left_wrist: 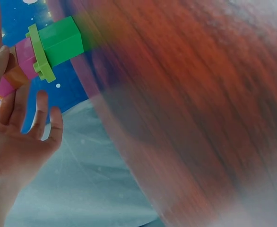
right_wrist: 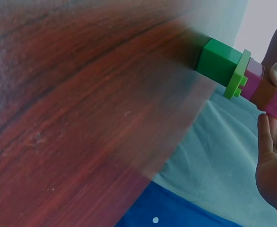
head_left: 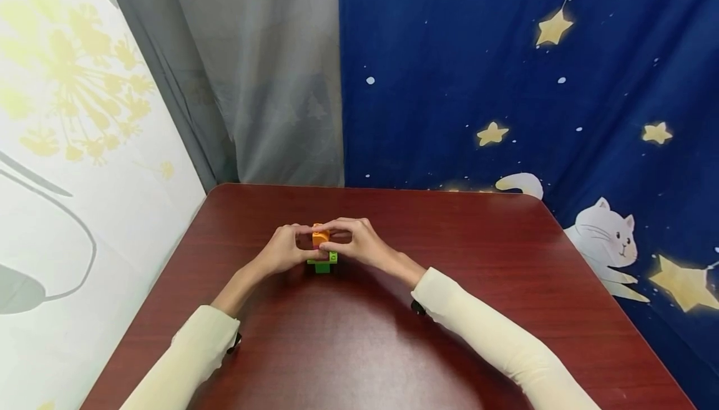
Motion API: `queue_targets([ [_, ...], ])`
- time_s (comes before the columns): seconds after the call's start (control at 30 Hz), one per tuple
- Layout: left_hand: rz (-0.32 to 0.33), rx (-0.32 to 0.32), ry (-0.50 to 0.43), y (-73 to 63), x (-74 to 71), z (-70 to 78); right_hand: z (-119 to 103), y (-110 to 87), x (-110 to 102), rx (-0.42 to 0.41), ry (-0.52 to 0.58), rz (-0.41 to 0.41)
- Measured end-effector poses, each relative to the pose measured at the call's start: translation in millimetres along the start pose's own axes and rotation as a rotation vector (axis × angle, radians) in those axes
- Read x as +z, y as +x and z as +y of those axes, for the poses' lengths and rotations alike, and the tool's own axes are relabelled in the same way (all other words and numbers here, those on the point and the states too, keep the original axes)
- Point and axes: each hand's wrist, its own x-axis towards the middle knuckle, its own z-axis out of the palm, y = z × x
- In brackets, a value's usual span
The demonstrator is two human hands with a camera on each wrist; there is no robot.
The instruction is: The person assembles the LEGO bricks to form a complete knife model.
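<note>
A toy block tower stands upright on the table. Its base is a green block (left_wrist: 63, 41), topped by a lime plate (right_wrist: 238, 75) wider than the parts around it. Above come a magenta block (left_wrist: 26, 56), a brown-orange block (left_wrist: 15, 75) and more magenta, with an orange block (head_left: 320, 238) at the top. My left hand (left_wrist: 20, 146) pinches the tower's upper middle between thumb and fingers, its other fingers spread loosely. From the other side, my right hand (head_left: 362, 241) holds the orange block between thumb and fingertips. Fingers partly hide the upper blocks.
The dark red wooden table (head_left: 348, 347) extends around the tower, its back edge near a grey curtain (head_left: 281, 85) and a blue star-patterned curtain (head_left: 427, 104). A white patterned sheet (head_left: 73, 210) hangs along the left side.
</note>
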Motion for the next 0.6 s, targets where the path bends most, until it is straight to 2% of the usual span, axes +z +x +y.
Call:
queue_targets([
  [0.17, -0.032, -0.005, -0.015, 0.6, 1.6, 1.1, -1, -5.0, 0, 0.016, -0.034, 0.007],
  [0.27, -0.057, 0.0, -0.03, 0.2, 3.2, 1.7, -2, -8.4, 0, -0.01, -0.071, 0.006],
  [0.47, -0.101, 0.05, -0.036, -6.5, 4.7, -0.8, -7, -8.7, -1, -0.092, -0.108, -0.001],
  [0.6, -0.101, 0.073, -0.027, -7.5, 7.9, 1.3, -11, -8.4, -6, -0.088, -0.104, -0.011],
])
